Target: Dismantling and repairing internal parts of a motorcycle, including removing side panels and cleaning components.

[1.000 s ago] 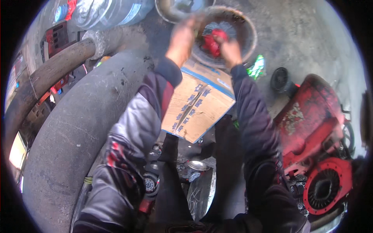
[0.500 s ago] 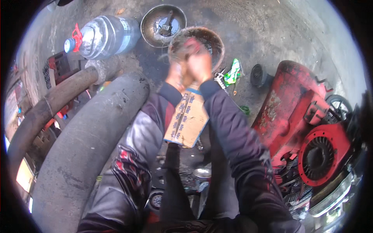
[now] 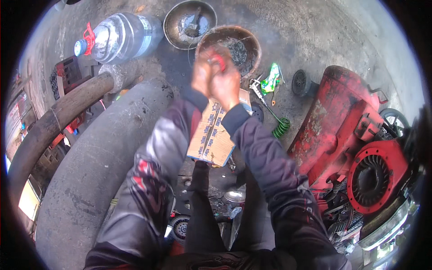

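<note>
My left hand (image 3: 202, 80) and my right hand (image 3: 226, 84) are close together, both closed round a blurred thing with a red part (image 3: 219, 60). Motion smear hides what kind of thing it is. A thin wire-like loop (image 3: 189, 56) shows beside it on the left. They are over the near left rim of a brown bowl (image 3: 257, 54) with dark liquid inside. Touching it at the back left stands a metal bowl (image 3: 168, 32) with a brush (image 3: 194, 27) in liquid. Under my wrists lies a flattened cardboard box (image 3: 210, 137) with blue edges.
A large clear water jug (image 3: 121, 39) lies at the back left. Thick grey inner tubes (image 3: 103, 153) fill the left. At right are a red tank (image 3: 315, 126), a red fan housing (image 3: 371, 177), a green coiled hose (image 3: 281, 128) and a green-white wrapper (image 3: 270, 80).
My hands have drawn slightly nearer and left, still together, uncovering more of the brown bowl's inside. The red part remains between them. More of the green hose shows.
</note>
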The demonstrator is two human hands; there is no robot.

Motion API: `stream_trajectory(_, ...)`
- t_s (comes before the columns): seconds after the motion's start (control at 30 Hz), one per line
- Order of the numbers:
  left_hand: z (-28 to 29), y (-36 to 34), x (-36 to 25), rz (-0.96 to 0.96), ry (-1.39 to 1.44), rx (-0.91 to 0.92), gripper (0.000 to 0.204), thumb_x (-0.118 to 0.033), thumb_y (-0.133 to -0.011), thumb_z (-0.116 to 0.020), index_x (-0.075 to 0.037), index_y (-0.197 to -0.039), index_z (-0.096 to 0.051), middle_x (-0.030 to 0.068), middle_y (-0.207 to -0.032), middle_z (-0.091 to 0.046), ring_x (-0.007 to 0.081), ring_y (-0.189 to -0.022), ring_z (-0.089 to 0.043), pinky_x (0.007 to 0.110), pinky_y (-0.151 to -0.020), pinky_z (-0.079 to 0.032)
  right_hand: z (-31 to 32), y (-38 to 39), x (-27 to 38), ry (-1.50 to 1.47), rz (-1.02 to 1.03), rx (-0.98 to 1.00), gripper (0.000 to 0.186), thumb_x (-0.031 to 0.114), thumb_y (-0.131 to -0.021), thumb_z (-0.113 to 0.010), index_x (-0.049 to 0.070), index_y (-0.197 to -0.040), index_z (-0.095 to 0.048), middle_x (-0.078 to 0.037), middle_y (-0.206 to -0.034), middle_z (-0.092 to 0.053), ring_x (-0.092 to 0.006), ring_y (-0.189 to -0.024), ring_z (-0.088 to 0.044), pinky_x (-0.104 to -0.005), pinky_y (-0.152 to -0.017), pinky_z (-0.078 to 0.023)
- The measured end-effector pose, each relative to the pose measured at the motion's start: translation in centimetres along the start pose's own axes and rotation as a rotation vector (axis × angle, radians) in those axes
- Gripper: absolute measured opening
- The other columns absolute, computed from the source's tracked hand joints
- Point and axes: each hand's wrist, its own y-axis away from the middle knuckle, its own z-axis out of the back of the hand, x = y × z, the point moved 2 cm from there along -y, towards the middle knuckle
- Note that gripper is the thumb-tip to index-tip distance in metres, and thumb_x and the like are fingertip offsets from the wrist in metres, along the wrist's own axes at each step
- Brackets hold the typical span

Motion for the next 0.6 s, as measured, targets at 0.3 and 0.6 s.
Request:
stream_trajectory(0.3, -5.0, 2.6, -3.3, 0.587, 0.867, -0.080, 0.042, -0.028, -0.099, -0.043, -0.001, -0.130, -0.048, 0.0097, -0.121, -0.057, 0.0188, -0.109, -0.055, 0.033, -0.094, -0.045, 2.6, -1.8, -2.3, -0.135, -0.389, 0.167, 0.036, 0.030, -0.100, -0.043, 0.000, -0.113, -0.058, -0.015, -0.095, -0.067, -0.0191, -0.085, -0.063, -0.0315, -0.073, -0.047)
stream_trajectory(0.6, -0.9, -0.7, -3.3, 0.317, 0.341, -0.267, 0.017, -0.009, -0.092, -0.057, 0.000, -0.107, -0.058, 0.0073, -0.094, -0.063, 0.0125, -0.081, -0.059, 0.027, -0.066, -0.049, -0.4, 2.1, 1.7, -1.161, -0.696, 0.126, 0.058, 0.049, -0.099, -0.036, 0.000, -0.125, -0.051, -0.010, -0.120, -0.058, -0.0227, -0.112, -0.052, -0.0355, -0.101, -0.038)
